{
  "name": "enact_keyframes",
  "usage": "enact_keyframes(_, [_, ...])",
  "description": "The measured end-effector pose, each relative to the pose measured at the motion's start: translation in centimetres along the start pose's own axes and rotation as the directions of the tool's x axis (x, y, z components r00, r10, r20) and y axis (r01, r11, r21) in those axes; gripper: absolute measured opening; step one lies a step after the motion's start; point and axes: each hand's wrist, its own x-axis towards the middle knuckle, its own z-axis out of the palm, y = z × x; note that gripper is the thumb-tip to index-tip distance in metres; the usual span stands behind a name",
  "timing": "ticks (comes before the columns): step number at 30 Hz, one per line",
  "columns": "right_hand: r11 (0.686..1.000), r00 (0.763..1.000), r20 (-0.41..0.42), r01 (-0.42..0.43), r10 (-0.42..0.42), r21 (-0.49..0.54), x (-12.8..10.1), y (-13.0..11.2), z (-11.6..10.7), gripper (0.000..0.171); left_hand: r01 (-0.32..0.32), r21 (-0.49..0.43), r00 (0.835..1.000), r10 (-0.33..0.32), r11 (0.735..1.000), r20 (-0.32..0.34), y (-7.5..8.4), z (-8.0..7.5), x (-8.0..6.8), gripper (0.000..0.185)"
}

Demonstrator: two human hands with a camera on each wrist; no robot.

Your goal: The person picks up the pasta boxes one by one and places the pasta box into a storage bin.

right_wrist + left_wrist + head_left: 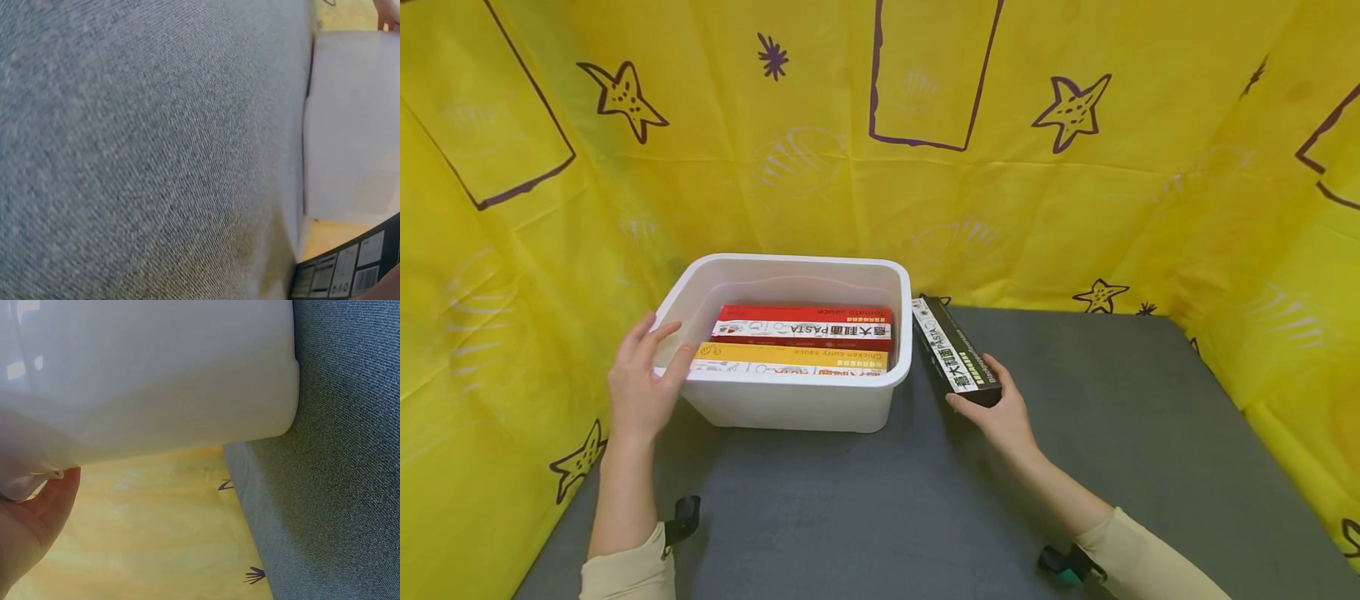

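A white plastic tub stands on the dark grey table, left of centre in the head view. My left hand holds its left rim; the left wrist view shows a finger hooked under the rim of the tub. Right of the tub, my right hand grips the near end of a black pasta box, thumb on one side and fingers on the other. Part of that box shows low in the right wrist view. Inside the tub lie a red pasta box and a yellow pasta box.
Yellow cloth with starfish and fish drawings rises behind and on both sides of the grey tabletop. The tub's high wall stands just left of the black box. Black straps with small devices sit on both wrists.
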Motion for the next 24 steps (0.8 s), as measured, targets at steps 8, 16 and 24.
enact_keyframes(8, [0.997, 0.999, -0.027, -0.024, 0.026, 0.078, 0.2, -0.6, -1.1, 0.083, 0.023, 0.001, 1.0, -0.023, 1.0, 0.017, 0.1, -0.1, -0.1, 0.045])
enact_keyframes(16, [0.963, 0.995, -0.077, -0.039, 0.062, 0.266, 0.6, -1.5, -2.5, 0.065, 0.025, -0.006, 1.0, -0.025, 1.0, 0.013, 0.0, -0.1, 0.0, 0.044])
enact_keyframes(24, [0.888, 0.993, -0.092, -0.028, 0.079, 0.458, 0.9, -1.8, -3.9, 0.055, 0.028, -0.011, 1.0, -0.027, 1.0, 0.013, 0.0, -0.1, -0.1, 0.045])
